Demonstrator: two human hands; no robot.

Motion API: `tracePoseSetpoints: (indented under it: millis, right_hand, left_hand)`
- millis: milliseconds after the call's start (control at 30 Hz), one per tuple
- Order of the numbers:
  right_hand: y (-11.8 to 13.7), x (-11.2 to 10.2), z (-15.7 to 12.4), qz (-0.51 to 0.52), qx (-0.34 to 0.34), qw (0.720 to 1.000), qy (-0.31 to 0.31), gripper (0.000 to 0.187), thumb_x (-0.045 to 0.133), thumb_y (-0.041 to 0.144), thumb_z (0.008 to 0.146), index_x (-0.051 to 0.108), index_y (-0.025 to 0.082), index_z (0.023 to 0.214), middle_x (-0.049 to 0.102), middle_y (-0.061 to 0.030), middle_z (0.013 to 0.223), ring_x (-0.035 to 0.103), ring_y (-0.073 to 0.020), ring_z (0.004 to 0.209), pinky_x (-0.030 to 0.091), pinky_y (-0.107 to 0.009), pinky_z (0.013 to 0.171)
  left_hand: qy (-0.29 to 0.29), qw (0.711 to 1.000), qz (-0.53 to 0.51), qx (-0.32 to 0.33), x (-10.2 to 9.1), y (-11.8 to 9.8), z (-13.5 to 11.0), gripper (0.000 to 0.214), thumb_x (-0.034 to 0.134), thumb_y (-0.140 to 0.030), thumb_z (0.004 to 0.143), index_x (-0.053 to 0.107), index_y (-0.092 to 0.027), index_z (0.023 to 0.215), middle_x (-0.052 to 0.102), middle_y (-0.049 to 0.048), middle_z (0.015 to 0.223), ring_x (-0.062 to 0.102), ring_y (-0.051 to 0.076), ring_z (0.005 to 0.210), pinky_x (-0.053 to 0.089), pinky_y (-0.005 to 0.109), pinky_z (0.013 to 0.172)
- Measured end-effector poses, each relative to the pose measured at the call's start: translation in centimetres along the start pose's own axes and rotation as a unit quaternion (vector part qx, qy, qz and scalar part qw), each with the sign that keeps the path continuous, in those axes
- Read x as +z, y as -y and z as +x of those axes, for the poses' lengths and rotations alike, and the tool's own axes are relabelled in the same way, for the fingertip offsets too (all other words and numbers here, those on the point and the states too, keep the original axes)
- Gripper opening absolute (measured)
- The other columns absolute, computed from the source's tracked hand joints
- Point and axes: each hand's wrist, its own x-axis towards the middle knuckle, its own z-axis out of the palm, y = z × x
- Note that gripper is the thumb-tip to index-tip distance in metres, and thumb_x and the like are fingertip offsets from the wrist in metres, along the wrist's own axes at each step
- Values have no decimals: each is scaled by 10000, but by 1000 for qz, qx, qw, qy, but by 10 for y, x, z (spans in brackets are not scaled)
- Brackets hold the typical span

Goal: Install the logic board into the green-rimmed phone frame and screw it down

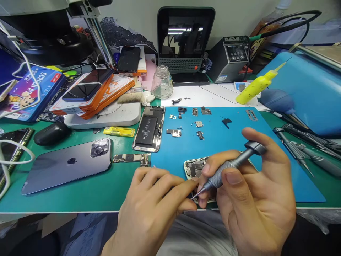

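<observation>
My right hand (253,199) is closed round a grey precision screwdriver (229,167), its tip pointing down-left at an opened phone frame (193,167) on the blue mat (226,142). My left hand (151,202) rests at the near edge of the mat with its fingers pinched together beside the screwdriver tip, pressing on the phone frame. The hands hide most of that frame. Small metal brackets and parts (198,123) lie scattered on the mat beyond it.
On the green mat lie a purple phone back (66,165), a logic board (130,158) and another opened phone with its battery (149,129). Tweezers and drivers (301,145) lie at right. A yellow squeeze bottle (255,87), glass jar (161,83), phone boxes (93,94) stand behind.
</observation>
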Motion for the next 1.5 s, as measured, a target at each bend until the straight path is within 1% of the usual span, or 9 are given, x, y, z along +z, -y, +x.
tracePoseSetpoints:
  millis: [67,133,333,600,700,867,933,1367,1500]
  right_hand:
    - [0,0,1,-3,0,1000,2,397,814,291,1150,636,370,1495,839,25,914,746,-153,575,669,-248,468]
    - [-1,1,1,-8,-1,1000,4,398,813,289,1152,631,372,1496,842,25,920,750,-155,580,671,-249,470]
    - [-2,2,-1,-15,-6,1000,7,408,794,293,1167,612,388,1519,842,29,941,746,-147,560,691,-260,488]
    - [-2,1,-1,-20,-16,1000,7,407,794,269,1165,620,376,1516,845,29,943,755,-147,581,687,-253,493]
    - [-3,1,0,-18,-17,1000,8,401,790,261,1166,621,377,1512,847,32,940,754,-148,574,685,-256,486]
    - [-3,2,-1,-19,-21,1000,9,426,796,265,1164,616,391,1528,842,36,960,752,-144,564,690,-264,489]
    - [-3,2,-1,-18,-18,1000,9,421,797,270,1166,619,398,1525,839,41,958,753,-137,565,692,-254,498]
    - [-5,3,-2,-16,-17,1000,6,430,799,267,1169,613,405,1531,842,42,975,759,-136,576,702,-258,503]
    - [-5,2,-2,-17,-23,1000,12,432,801,260,1168,614,402,1530,842,45,980,763,-130,584,698,-247,505]
  left_hand:
    - [6,1000,6,6,-3,-1,4,216,615,-366,1270,804,-263,1293,903,-80,1069,752,114,968,472,327,920]
    - [12,1000,10,12,-5,-2,6,176,648,-334,1260,808,-261,1256,909,-82,1061,765,110,951,488,320,900]
    - [-25,1000,15,-1,4,-4,0,307,547,-351,1297,822,-263,1193,883,-76,1017,724,118,954,448,341,914]
    - [-26,1000,10,-8,6,-2,-2,295,550,-351,1295,821,-263,1217,878,-79,1014,717,111,951,439,363,909]
    - [-23,1000,17,-5,4,-3,1,304,553,-345,1294,825,-260,1186,878,-83,1012,716,107,949,441,354,904]
    - [10,999,32,13,-4,-2,5,252,600,-324,1278,822,-261,1177,889,-101,1043,737,96,967,470,316,902]
    - [11,999,37,15,-5,-1,6,266,589,-324,1283,819,-261,1163,893,-96,1048,737,105,966,467,319,910]
    - [15,999,39,17,-6,-2,5,265,591,-327,1282,808,-266,1143,898,-99,1056,740,102,969,467,326,906]
    - [10,999,31,14,-1,-3,2,283,575,-331,1289,799,-262,1131,894,-89,1054,733,110,975,458,329,917]
